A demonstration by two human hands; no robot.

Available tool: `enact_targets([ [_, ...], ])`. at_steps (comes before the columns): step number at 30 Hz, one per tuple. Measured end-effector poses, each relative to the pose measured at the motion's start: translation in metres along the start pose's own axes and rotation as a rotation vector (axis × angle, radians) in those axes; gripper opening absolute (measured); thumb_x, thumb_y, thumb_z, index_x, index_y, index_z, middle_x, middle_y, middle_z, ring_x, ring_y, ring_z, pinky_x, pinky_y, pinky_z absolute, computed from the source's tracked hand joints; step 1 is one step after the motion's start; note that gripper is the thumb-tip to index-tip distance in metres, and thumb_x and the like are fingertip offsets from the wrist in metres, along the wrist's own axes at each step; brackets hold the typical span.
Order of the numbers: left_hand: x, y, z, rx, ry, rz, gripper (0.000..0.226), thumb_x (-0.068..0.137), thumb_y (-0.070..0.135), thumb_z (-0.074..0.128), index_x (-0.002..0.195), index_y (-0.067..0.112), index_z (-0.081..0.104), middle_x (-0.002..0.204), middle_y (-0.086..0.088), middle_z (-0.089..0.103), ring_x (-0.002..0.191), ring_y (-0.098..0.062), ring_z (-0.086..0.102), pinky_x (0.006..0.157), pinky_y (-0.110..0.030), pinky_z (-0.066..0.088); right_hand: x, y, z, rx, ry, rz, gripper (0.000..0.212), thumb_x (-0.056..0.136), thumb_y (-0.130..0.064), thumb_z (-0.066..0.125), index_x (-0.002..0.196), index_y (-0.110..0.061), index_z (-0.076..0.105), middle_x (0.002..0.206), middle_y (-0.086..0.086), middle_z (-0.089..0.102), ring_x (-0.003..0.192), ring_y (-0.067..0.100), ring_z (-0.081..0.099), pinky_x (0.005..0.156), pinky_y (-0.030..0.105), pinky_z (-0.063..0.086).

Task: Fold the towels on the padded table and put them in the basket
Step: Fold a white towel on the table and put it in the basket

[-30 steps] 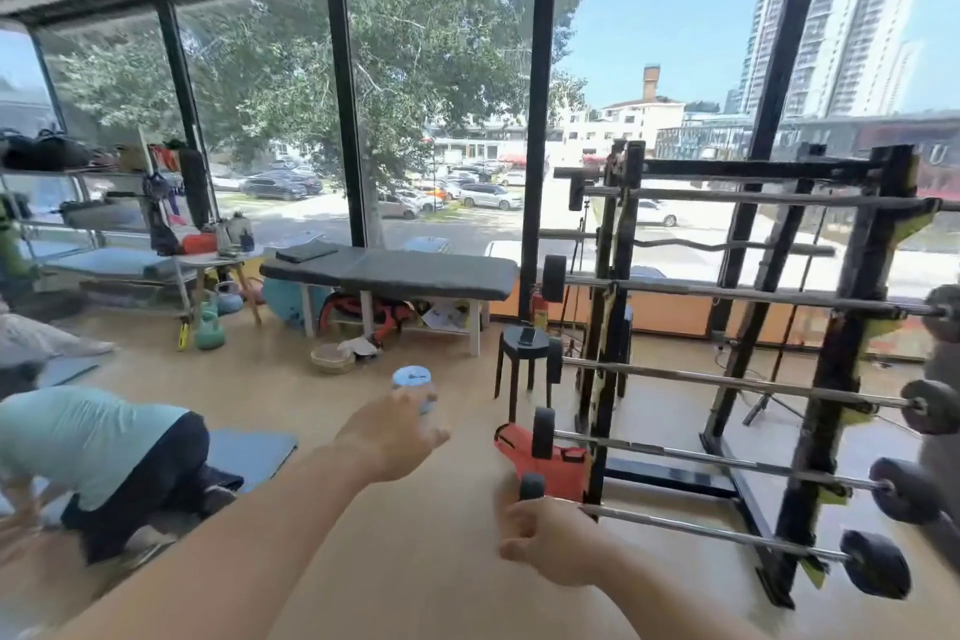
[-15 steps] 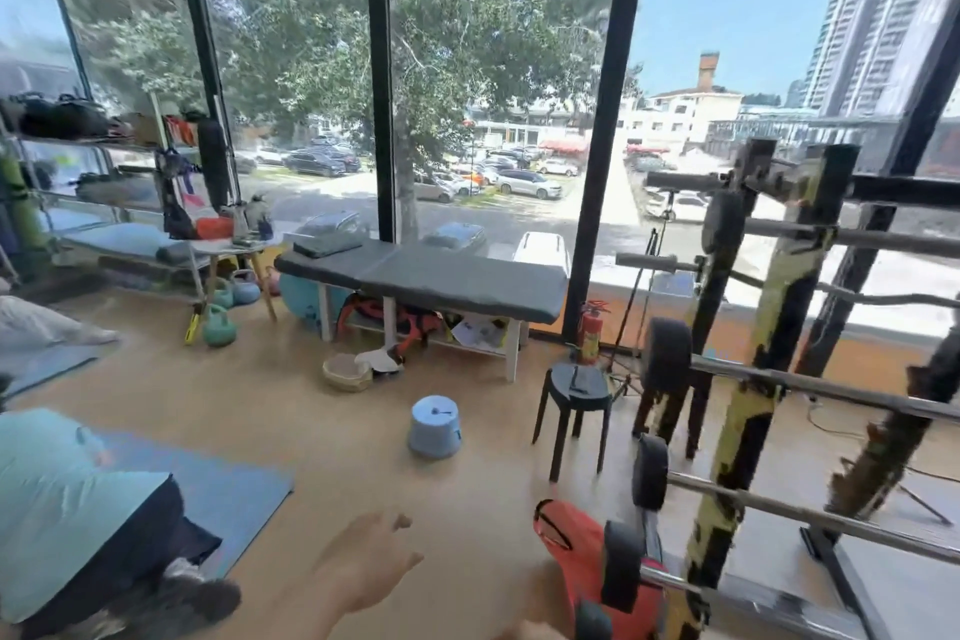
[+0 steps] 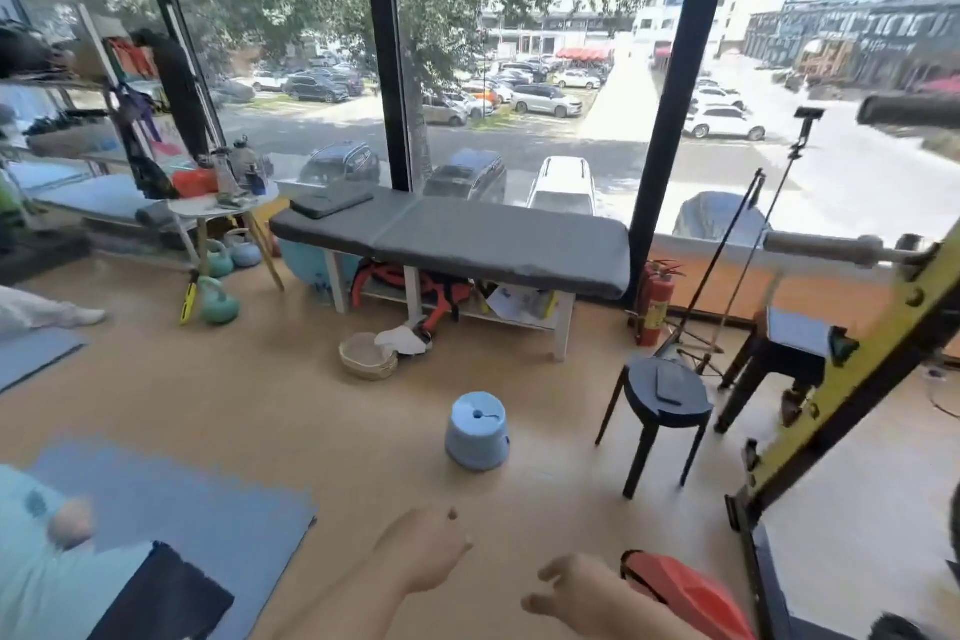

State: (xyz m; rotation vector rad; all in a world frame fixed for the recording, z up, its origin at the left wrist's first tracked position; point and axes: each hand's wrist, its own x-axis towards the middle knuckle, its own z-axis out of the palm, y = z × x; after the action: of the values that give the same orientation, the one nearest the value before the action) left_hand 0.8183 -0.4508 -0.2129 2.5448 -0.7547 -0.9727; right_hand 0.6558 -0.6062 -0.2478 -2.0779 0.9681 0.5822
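Left hand (image 3: pixel 426 554): it is low in the view, the fingers are loosely bent and it holds nothing.
Right hand (image 3: pixel 582 598): it is also low, the fingers are spread and a little curled, and it is empty too.
Step in hand: I judge it is the approach to the padded counter; no towel is touched yet.
Floor near the hands: an orange bag (image 3: pixel 680 592) lies just beside the right hand, and a blue mat (image 3: pixel 171 499) is on the left with a kneeling person on it.
Way across the floor: a light blue stool (image 3: pixel 477 430) stands in the middle and a black stool (image 3: pixel 665 392) to its right; it is better to pass between the mat and the blue stool.
Basket (image 3: pixel 366 354): it is on the floor in front of the padded counter, near its left half, and it looks empty.
White cloth (image 3: pixel 402 339): it lies on the floor, touching the basket's right side; it can be 1 of the towels, but I cannot tell.
Padded counter (image 3: pixel 467 237): it is grey and stands at the window.
Towels: 1 dark folded piece (image 3: pixel 331 201) rests on the left end of the counter; it looks like a towel, but I am not sure.
Advice: stop close to the counter's left half, so that both the piece and the basket are in reach, then use the 2 free hands together.
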Motion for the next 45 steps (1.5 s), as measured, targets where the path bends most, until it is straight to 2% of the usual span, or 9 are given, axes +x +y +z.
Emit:
enact_targets([
  [4, 0.117, 0.021, -0.047, 0.07, -0.052, -0.014, 0.047, 0.095, 0.044, 0.054, 0.136, 0.021, 0.055, 0.142, 0.002, 0.058, 0.121, -0.02, 0.056, 0.1, -0.029, 0.043, 0.13, -0.04, -0.058, -0.057, -0.036, 0.014, 0.082, 0.061, -0.075, 0.071, 0.129, -0.031, 0.063, 0.137, -0.009, 0.057, 0.128, 0.014, 0.054, 0.107, 0.027, 0.04],
  [11, 0.303, 0.035, -0.12, 0.024, -0.124, -0.092, 0.053, 0.087, 0.055, 0.06, 0.133, 0.03, 0.054, 0.133, 0.006, 0.059, 0.122, -0.015, 0.057, 0.104, -0.032, 0.045, 0.296, -0.111, -0.183, -0.185, -0.092, 0.004, 0.058, 0.093, -0.047, 0.061, 0.146, -0.027, 0.047, 0.151, -0.001, 0.047, 0.139, 0.019, 0.044, 0.109, 0.026, 0.037],
  [17, 0.436, 0.033, -0.186, -0.048, -0.193, -0.158, 0.021, 0.08, 0.055, 0.064, 0.093, 0.042, 0.053, 0.107, 0.016, 0.062, 0.107, -0.009, 0.062, 0.1, -0.031, 0.049, 0.419, -0.19, -0.262, -0.257, -0.135, -0.082, 0.049, 0.099, -0.036, 0.056, 0.145, -0.023, 0.048, 0.148, -0.002, 0.049, 0.136, 0.016, 0.047, 0.104, 0.021, 0.037],
  [22, 0.571, 0.022, -0.25, -0.084, -0.188, -0.17, 0.034, 0.08, 0.05, 0.063, 0.11, 0.034, 0.057, 0.118, 0.003, 0.067, 0.108, -0.016, 0.065, 0.098, -0.031, 0.051, 0.548, -0.254, -0.301, -0.262, -0.144, -0.039, 0.048, 0.091, -0.042, 0.064, 0.136, -0.026, 0.058, 0.129, -0.002, 0.066, 0.107, 0.015, 0.062, 0.088, 0.023, 0.046],
  [28, 0.718, 0.026, -0.353, -0.082, -0.122, -0.148, 0.043, 0.088, 0.047, 0.061, 0.126, 0.028, 0.058, 0.127, 0.002, 0.061, 0.114, -0.02, 0.061, 0.102, -0.036, 0.048, 0.673, -0.343, -0.37, -0.222, -0.114, -0.024, 0.049, 0.091, -0.042, 0.064, 0.135, -0.02, 0.06, 0.129, 0.001, 0.066, 0.113, 0.019, 0.064, 0.096, 0.027, 0.051],
  [31, 0.776, 0.039, -0.401, -0.102, -0.066, -0.121, 0.039, 0.093, 0.041, 0.061, 0.128, 0.024, 0.058, 0.127, -0.001, 0.06, 0.107, -0.02, 0.059, 0.093, -0.031, 0.049, 0.729, -0.387, -0.401, -0.181, -0.093, -0.052, 0.044, 0.09, -0.037, 0.064, 0.128, -0.015, 0.065, 0.125, 0.004, 0.068, 0.113, 0.022, 0.065, 0.096, 0.032, 0.053],
  [34, 0.838, 0.049, -0.438, -0.119, -0.072, -0.109, 0.04, 0.096, 0.039, 0.059, 0.132, 0.022, 0.056, 0.129, 0.001, 0.06, 0.109, -0.02, 0.06, 0.094, -0.032, 0.05, 0.791, -0.424, -0.427, -0.163, -0.103, -0.061, 0.047, 0.084, -0.037, 0.064, 0.128, -0.021, 0.066, 0.122, 0.001, 0.07, 0.112, 0.019, 0.066, 0.096, 0.031, 0.053],
  [40, 0.967, 0.048, -0.473, -0.209, -0.057, -0.223, 0.036, 0.096, 0.04, 0.059, 0.128, 0.022, 0.058, 0.125, 0.001, 0.061, 0.112, -0.023, 0.062, 0.097, -0.037, 0.052, 0.936, -0.478, -0.471, -0.289, -0.199, -0.154, 0.051, 0.081, -0.046, 0.063, 0.13, -0.031, 0.063, 0.129, -0.007, 0.067, 0.115, 0.016, 0.064, 0.099, 0.029, 0.05],
  [45, 1.064, 0.022, -0.471, -0.404, 0.032, -0.393, 0.021, 0.088, 0.045, 0.058, 0.103, 0.03, 0.059, 0.114, 0.002, 0.066, 0.096, -0.019, 0.063, 0.093, -0.042, 0.055, 1.06, -0.513, -0.485, -0.435, -0.286, -0.211, 0.052, 0.086, -0.048, 0.063, 0.134, -0.03, 0.058, 0.131, -0.003, 0.065, 0.116, 0.02, 0.063, 0.097, 0.034, 0.052],
])
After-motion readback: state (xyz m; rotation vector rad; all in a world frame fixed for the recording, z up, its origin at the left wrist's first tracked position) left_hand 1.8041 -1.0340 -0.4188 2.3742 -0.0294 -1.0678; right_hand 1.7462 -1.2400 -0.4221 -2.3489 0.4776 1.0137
